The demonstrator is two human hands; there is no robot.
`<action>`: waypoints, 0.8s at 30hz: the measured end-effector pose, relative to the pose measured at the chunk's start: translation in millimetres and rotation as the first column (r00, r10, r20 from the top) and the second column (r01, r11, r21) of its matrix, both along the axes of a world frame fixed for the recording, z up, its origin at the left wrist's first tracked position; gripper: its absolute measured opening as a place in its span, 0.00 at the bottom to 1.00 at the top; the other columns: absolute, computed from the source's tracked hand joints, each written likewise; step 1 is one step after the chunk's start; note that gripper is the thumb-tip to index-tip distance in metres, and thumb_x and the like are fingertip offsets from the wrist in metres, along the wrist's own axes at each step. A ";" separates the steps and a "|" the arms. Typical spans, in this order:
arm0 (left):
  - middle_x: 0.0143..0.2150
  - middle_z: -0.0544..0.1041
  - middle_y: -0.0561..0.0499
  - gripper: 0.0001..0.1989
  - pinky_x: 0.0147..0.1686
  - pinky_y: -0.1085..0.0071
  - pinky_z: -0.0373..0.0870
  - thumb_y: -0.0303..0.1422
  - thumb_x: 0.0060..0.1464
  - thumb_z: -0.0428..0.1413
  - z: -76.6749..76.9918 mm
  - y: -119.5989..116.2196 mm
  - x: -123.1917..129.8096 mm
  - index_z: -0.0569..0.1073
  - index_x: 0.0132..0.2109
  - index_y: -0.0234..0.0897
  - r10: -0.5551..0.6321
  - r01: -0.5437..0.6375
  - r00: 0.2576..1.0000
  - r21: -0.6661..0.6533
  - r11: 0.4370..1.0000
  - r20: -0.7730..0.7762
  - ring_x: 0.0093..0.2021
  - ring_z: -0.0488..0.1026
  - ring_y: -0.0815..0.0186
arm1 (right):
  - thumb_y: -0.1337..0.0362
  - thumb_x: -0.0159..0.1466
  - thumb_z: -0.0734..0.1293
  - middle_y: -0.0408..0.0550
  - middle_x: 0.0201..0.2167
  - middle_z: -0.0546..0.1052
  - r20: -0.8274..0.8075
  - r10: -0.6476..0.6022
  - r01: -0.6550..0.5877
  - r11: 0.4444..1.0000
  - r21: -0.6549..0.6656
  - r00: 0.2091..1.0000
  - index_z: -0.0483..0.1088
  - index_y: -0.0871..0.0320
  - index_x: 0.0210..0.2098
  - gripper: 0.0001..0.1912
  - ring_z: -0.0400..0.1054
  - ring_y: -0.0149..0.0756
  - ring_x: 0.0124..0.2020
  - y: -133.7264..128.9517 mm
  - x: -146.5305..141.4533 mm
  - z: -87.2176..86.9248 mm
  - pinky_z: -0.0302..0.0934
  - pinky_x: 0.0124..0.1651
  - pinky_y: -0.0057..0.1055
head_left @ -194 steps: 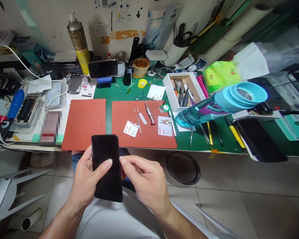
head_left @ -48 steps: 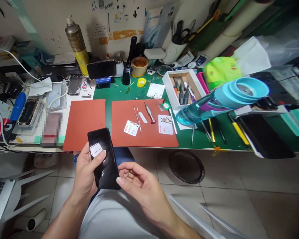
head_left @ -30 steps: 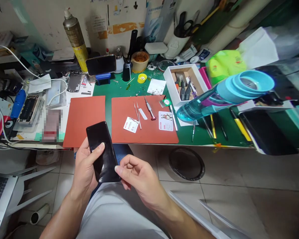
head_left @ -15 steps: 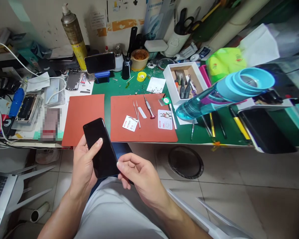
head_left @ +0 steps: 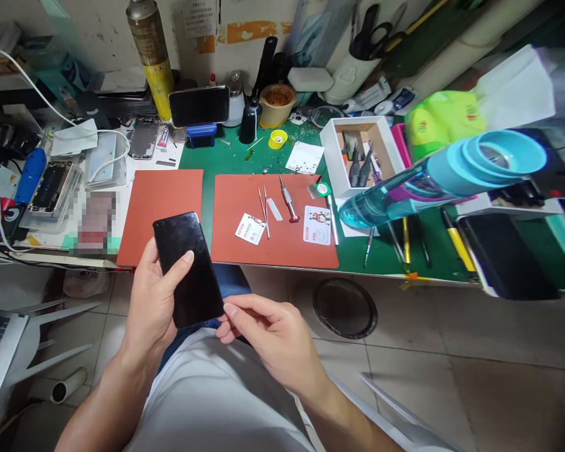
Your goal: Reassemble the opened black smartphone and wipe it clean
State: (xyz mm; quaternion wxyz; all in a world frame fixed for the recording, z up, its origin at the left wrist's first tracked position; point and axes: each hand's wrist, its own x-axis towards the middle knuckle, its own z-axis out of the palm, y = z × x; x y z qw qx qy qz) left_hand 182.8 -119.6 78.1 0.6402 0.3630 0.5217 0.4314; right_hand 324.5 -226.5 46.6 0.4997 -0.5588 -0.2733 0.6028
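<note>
A black smartphone (head_left: pixel 195 282) with a dark screen is held above my lap, in front of the bench edge. My left hand (head_left: pixel 153 301) wraps round its left side, thumb lying on the screen. At the phone's lower right corner, my right hand (head_left: pixel 268 329) has its thumb and forefinger pinched on the edge. On the orange mat (head_left: pixel 230 251) lie tweezers (head_left: pixel 265 210), a small screwdriver (head_left: pixel 289 199), a white strip (head_left: pixel 274 209) and two printed cards, one (head_left: pixel 250 228) on the left and one (head_left: pixel 317 225) on the right.
Behind the mats, another phone (head_left: pixel 199 105) leans on a blue stand. A white box (head_left: pixel 334 160) of tools and a tilted blue bottle (head_left: pixel 390 198) stand to the right. Opened phone parts (head_left: pixel 51 188) lie at the left. Below the bench is a round black bin (head_left: pixel 345 309).
The view has shifted slightly. The phone is a little further left and higher in view, still in my left hand, with my right fingers still at its corner.
</note>
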 end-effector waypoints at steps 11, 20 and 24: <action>0.50 0.85 0.45 0.26 0.51 0.57 0.83 0.33 0.52 0.74 3.7 1.1 1.4 0.78 0.58 0.42 -0.004 0.005 0.999 -0.039 0.999 0.032 0.49 0.85 0.53 | 0.48 0.70 0.72 0.49 0.25 0.85 0.049 0.030 -0.031 0.999 0.015 0.998 0.80 0.57 0.35 0.18 0.82 0.40 0.26 6.1 0.7 1.2 0.77 0.35 0.34; 0.47 0.85 0.46 0.26 0.46 0.55 0.85 0.32 0.51 0.74 2.2 -0.2 2.4 0.78 0.56 0.42 -0.003 0.007 0.997 -0.053 0.999 0.080 0.41 0.86 0.54 | 0.44 0.69 0.73 0.46 0.26 0.81 -0.131 -0.060 0.057 0.998 -0.025 0.990 0.81 0.58 0.37 0.21 0.78 0.35 0.25 6.3 -0.7 -4.2 0.74 0.32 0.31; 0.46 0.85 0.46 0.24 0.46 0.55 0.85 0.33 0.53 0.74 1.2 1.1 1.9 0.78 0.56 0.41 -0.017 0.021 0.997 -0.049 0.999 0.076 0.41 0.86 0.53 | 0.48 0.65 0.77 0.48 0.26 0.83 -0.231 -0.024 0.016 0.999 -0.039 0.973 0.81 0.59 0.39 0.19 0.78 0.35 0.25 2.9 -1.0 -9.8 0.74 0.34 0.32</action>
